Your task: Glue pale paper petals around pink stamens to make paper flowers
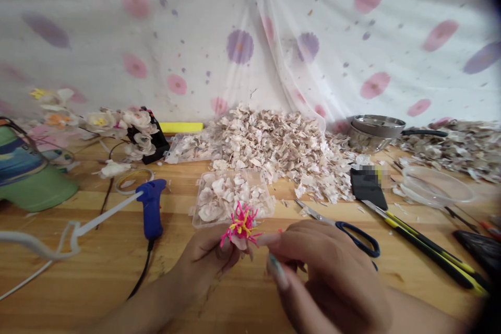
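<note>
A wooden table is lying under my petal box, and behind the box a white cloth with pink and purple spots is hanging in folds. Far to the left of the box, a green and blue thing is sitting at the table's edge. Behind and left of the box, pale flowers are leaning by a black holder. Nearer the box, on its left, a blue glue gun is resting with a long white stick in its back. A yellow bar is lying behind the box, a bit to the left.

In front of the box, my left hand is pinching a bright pink and yellow flower between thumb and fingers. A big heap of dry petals is spreading out behind the box. To the front right of the box, my right hand is keeping its thumb and pointing finger close together beside the flower; I can't tell if they are holding anything.

Right of the box, scissors are lying partly behind my hand. Farther right of it, a shiny pan, a yellow and black cutter, a clear lid and another petal heap are filling the table.
</note>
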{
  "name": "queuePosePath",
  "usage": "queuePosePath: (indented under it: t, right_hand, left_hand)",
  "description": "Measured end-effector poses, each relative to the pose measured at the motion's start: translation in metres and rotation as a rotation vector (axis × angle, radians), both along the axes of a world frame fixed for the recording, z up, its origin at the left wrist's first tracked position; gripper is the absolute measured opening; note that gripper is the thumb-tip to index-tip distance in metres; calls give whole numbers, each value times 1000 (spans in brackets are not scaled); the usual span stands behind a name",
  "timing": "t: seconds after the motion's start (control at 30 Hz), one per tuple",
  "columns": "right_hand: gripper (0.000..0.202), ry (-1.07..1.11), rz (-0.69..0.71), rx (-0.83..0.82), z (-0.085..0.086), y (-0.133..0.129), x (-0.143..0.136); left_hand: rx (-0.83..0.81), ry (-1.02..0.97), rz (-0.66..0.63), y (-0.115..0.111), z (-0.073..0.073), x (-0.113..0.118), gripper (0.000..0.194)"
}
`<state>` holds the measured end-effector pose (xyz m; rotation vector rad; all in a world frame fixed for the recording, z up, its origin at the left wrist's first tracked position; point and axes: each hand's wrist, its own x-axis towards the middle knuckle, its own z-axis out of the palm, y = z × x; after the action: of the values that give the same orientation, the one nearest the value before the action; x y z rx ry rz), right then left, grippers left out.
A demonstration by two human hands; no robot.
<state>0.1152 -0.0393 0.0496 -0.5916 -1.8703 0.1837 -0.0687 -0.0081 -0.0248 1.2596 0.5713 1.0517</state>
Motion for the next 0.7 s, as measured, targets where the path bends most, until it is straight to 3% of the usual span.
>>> queuePosePath:
  t: [0.1,0.3,0.43,0.53,0.7]
  right_hand:
    - [27,72,26,-11,-3,9,3]
    - [18,-41,217,33,-13,36,4]
    - [12,-89,210,36,-14,41,4]
    - [18,-120,234,5,-15,43,5]
    - [21,-340,274,23,-17,47,6]
  left_hand:
    - [68,-25,-24,0,3,1,33]
    - [144,80,-41,-1,5,-2,44]
    - [159,104,-30,-2,-1,-5,48]
    - [111,72,-44,-1,-3,-6,49]
    - [-10,-100,-97,-1,1,-5,33]
